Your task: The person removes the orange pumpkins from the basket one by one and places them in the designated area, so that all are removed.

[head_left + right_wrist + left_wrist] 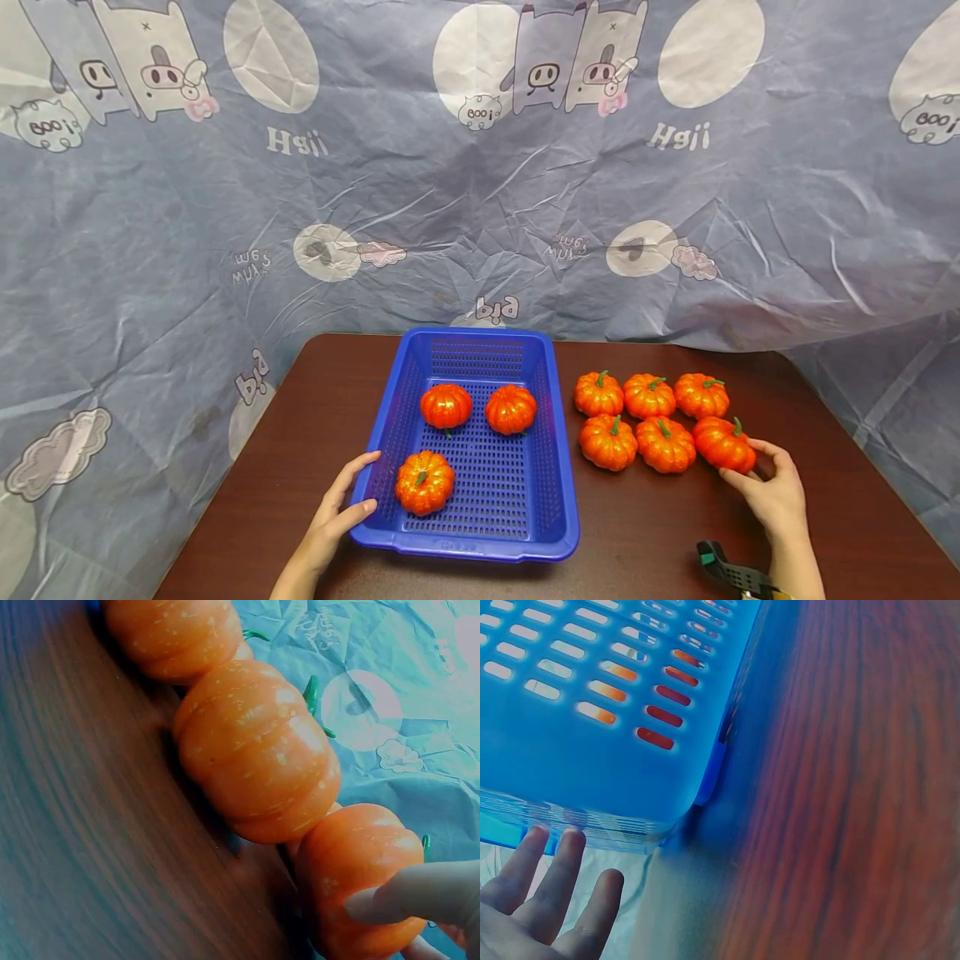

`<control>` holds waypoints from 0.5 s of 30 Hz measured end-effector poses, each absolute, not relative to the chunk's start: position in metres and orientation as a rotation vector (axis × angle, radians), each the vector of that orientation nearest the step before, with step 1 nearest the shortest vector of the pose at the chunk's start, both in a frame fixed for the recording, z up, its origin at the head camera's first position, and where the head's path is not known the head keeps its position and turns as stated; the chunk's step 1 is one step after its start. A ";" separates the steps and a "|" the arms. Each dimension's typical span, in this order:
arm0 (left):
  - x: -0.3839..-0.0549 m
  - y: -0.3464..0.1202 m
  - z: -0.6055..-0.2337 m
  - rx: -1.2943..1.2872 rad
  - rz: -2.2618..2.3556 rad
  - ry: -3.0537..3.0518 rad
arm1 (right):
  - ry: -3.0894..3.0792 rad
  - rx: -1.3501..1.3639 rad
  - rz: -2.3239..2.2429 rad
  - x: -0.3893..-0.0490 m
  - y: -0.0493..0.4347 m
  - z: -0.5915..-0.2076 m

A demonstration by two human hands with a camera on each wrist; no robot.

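Observation:
My left hand [327, 521] is at the left side of a blue plastic basket [564, 492], thumb and index fingertips over its rim. In the left wrist view three straight, spread fingers [551, 889] reach the basket's outer wall [592, 765]. On the right, my right hand [776, 493] grips a small orange pumpkin [723, 446], the front right one of a group, with its stem tilted up. Its thumb [375, 900] presses the near side of that pumpkin [352, 855] in the right wrist view; the other fingers are mostly hidden behind it.
Inside the basket lie three pumpkins, at back left [446, 406], back right [511, 409] and front left [425, 483]. Several more pumpkins [607, 442] stand in two rows on the brown table [637, 525]. A patterned grey-blue cloth [480, 200] hangs behind and around the table.

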State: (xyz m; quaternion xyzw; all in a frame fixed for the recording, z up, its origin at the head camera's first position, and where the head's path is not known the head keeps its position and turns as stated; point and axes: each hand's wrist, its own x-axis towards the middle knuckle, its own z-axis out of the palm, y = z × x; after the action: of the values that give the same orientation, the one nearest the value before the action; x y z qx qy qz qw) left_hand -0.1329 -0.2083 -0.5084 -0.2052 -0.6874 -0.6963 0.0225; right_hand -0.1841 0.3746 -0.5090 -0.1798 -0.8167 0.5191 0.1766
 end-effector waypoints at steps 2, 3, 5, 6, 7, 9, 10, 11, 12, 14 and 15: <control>-0.133 -0.208 -0.509 -0.632 -2.162 -2.130 | -2.302 -0.493 1.519 -0.182 0.376 -0.509; -0.133 -0.208 -0.509 -0.638 -2.157 -2.132 | -2.299 -0.488 1.538 -0.181 0.377 -0.509; -0.133 -0.208 -0.509 -0.638 -2.164 -2.128 | -2.290 -0.489 1.563 -0.180 0.378 -0.509; -0.133 -0.208 -0.509 -0.636 -2.168 -2.126 | -2.283 -0.500 1.574 -0.179 0.379 -0.508; -0.133 -0.208 -0.509 -0.645 -2.162 -2.123 | -2.281 -0.516 1.573 -0.180 0.379 -0.508; -0.133 -0.208 -0.510 -0.661 -2.150 -2.118 | -2.278 -0.567 1.563 -0.181 0.379 -0.507; -0.134 -0.208 -0.510 -0.657 -2.152 -2.114 | -2.278 -0.596 1.553 -0.181 0.378 -0.507; -0.134 -0.208 -0.510 -0.665 -2.143 -2.113 | -2.280 -0.625 1.541 -0.182 0.378 -0.506; -0.134 -0.208 -0.510 -0.663 -2.141 -2.113 | -2.278 -0.654 1.531 -0.183 0.378 -0.506; -0.134 -0.208 -0.510 -0.664 -2.134 -2.113 | -2.268 -0.700 1.515 -0.184 0.377 -0.506; -0.134 -0.208 -0.511 -0.661 -2.134 -2.113 | -2.260 -0.715 1.509 -0.184 0.377 -0.506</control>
State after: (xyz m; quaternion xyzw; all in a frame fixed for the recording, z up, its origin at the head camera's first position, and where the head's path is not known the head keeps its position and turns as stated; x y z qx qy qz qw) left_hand -0.1339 -0.2083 -0.5106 -0.2147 -0.6868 -0.6936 0.0334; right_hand -0.1839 0.3774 -0.5062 -0.2510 -0.7933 0.5296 0.1650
